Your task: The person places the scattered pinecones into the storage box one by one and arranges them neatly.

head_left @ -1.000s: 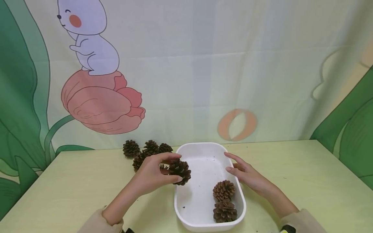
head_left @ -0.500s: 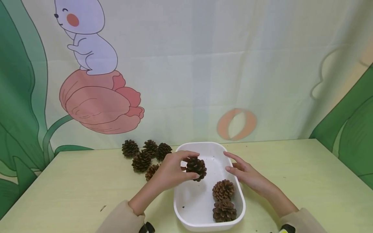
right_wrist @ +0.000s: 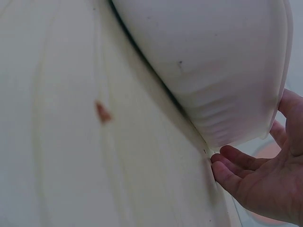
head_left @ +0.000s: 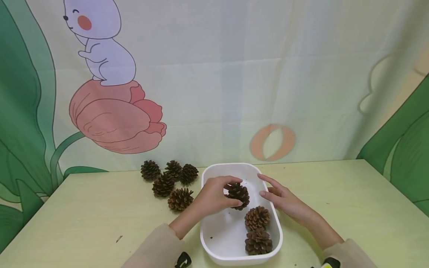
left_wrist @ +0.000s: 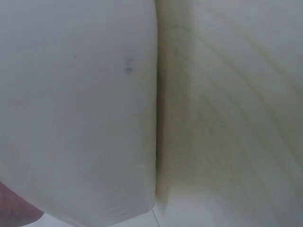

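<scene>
In the head view my left hand (head_left: 214, 197) pinches a dark brown pine cone (head_left: 239, 195) between thumb and fingers, over the inside of a white plastic tub (head_left: 208, 238). Two pine cones, an upper one (head_left: 257, 219) and a lower one (head_left: 259, 242), lie in its near right corner. My right hand (head_left: 288, 203) rests at the right wall, index finger and thumb across the rim. The right wrist view shows that hand (right_wrist: 272, 175) with its other fingers outside the tub (right_wrist: 208, 61). The left wrist view has the tub's outer wall (left_wrist: 80, 104), but the held cone is hidden.
Several pine cones stand left of the tub, among them a near one (head_left: 180, 200) and a far left one (head_left: 150, 170). A small brown scrap (head_left: 119, 238) lies on the pale table (head_left: 83, 212). A printed curtain (head_left: 201, 93) hangs behind the table.
My left hand has carried its pine cone rightward from the tub's left rim to over its right half, slightly lower at the end. The right hand has stayed at the rim.
</scene>
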Available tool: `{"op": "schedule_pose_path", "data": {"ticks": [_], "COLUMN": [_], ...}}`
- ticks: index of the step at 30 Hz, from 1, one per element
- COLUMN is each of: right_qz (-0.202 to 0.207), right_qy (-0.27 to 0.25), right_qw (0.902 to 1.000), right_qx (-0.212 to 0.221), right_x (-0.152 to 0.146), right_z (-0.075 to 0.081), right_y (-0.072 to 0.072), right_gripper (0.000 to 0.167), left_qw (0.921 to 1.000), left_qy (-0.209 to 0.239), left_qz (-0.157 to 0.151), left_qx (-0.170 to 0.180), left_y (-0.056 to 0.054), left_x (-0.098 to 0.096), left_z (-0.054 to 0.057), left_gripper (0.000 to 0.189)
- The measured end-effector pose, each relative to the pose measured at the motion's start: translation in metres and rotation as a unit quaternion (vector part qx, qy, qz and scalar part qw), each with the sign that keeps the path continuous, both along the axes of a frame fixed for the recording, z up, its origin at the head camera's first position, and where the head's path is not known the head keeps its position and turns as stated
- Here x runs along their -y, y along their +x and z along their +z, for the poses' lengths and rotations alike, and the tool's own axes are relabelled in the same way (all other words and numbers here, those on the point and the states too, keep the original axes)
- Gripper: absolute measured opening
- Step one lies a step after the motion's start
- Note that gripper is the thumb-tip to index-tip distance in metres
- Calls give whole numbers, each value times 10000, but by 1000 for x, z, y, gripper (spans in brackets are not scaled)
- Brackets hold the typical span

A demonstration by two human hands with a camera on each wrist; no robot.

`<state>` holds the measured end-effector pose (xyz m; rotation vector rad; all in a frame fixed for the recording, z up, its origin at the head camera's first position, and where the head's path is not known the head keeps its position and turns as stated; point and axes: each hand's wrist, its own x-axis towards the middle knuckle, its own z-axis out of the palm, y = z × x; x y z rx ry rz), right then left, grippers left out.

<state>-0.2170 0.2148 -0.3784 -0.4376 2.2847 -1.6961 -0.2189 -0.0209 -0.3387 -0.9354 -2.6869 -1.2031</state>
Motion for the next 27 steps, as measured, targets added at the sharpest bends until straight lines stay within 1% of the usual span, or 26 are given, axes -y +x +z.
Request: {"op": "schedule_pose_path", "data": {"ticks": [4, 10, 15, 22, 27], "right_qz": [-1, -4, -48, -105, -122], "right_qy": [-7, -7, 42, 40, 108], "right_qw": [10000, 10000, 10000, 9999, 9999], "right_qx": [1, -24, -38, -19, -42], "right_x": [0, 0, 0, 1, 1], "right_z": [0, -1, -1, 0, 0], "right_y": [0, 0, 0, 0, 0], "right_gripper": [58, 58, 58, 57, 57], "left_qw": [9999, 9988, 9978, 9958, 9944], "left_qy": [-127, -483, -653, -896, -1036], "left_qz": [-5, 79, 102, 132, 135], "left_qx": [-3, 1, 47, 139, 153], "left_y": [-4, -7, -10, -14, -14], "left_x": [-5, -13, -20, -27, -30], "left_z": [-1, 0, 1, -2, -4], "left_gripper": [49, 49, 49, 50, 50]}}
